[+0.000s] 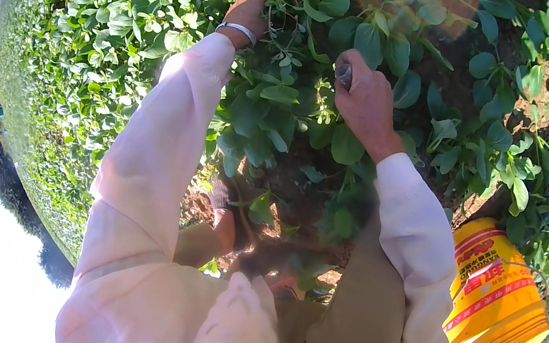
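Note:
My left hand (pixel 248 15), with a pale band (pixel 237 31) round its wrist, reaches into the leaves at the upper middle. Its fingers are mostly hidden; a thin-stemmed plant with small leaves (pixel 283 30) is right beside them. My right hand (pixel 369 104) is closed in a fist, thumb uppermost, around a tool handle whose rounded grey end (pixel 343 75) shows near the thumb. The rest of that tool is lost among the leaves. Broad-leaved green plants (pixel 368 41) surround both hands, and more leaves (pixel 262 114) lie between my forearms.
A yellow bucket (pixel 497 306) with red bands lies tilted at the right, beside my right sleeve. Dense low greens (pixel 89 58) spread over the left. Brown soil (pixel 477 207) shows between plants. My bent legs (pixel 362 319) are below, with a bare ankle (pixel 224 229) near the stems.

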Tool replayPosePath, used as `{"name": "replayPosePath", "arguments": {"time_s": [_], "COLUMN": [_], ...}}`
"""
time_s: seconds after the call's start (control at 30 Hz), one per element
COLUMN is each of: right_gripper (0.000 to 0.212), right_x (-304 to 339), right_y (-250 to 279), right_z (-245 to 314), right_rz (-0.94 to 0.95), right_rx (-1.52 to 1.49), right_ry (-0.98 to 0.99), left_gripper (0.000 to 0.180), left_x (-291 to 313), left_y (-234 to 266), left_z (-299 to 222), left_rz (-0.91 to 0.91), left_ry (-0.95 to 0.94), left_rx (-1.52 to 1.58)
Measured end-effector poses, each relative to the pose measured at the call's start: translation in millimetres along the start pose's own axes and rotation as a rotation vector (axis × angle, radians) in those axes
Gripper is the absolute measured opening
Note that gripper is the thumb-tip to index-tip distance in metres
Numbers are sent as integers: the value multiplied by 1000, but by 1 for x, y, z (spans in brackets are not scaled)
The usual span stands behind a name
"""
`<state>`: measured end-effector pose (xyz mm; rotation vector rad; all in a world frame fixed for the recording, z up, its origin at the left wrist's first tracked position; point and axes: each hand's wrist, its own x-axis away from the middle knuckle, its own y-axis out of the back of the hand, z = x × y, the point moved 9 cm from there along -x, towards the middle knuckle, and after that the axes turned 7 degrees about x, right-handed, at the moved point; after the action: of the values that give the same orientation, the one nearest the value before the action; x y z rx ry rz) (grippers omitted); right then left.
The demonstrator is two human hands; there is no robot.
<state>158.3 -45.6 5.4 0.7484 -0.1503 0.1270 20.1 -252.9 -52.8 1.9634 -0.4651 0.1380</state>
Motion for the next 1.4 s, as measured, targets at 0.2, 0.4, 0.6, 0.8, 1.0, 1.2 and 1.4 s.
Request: {"name": "replayPosePath", "arguments": {"time_s": [0.2, 0.4, 0.6, 0.8, 1.0, 1.2, 1.4], "right_gripper": [21, 22, 24, 25, 21, 19, 19], "right_x": [-35, 33, 40, 25, 1, 14, 10], "right_y": [-3, 34, 41, 20, 7, 19, 16], "right_z": [5, -8, -17, -7, -6, 0, 4], "right_rz": [-85, -116, -93, -25, -49, 82, 46], "right_rx": [-64, -125, 29, 47, -18, -114, -92], "right_ry": [-2, -34, -39, -13, 6, -10, 12], "left_gripper": [47, 30, 20, 36, 31, 40, 39], "left_x": [-6, 51, 42, 2, 21, 102, 88], "left_y": [1, -20, -6, -24, -50, -43, -37], "left_z": [-10, 38, -19, -20, -47, -34, 28], "left_rz": [30, 35, 162, -53, 90, 86, -169], "left_ry": [43, 418, 134, 12, 30, -218, 68], "left_rx": [72, 1322, 958, 172, 15, 123, 880]}}
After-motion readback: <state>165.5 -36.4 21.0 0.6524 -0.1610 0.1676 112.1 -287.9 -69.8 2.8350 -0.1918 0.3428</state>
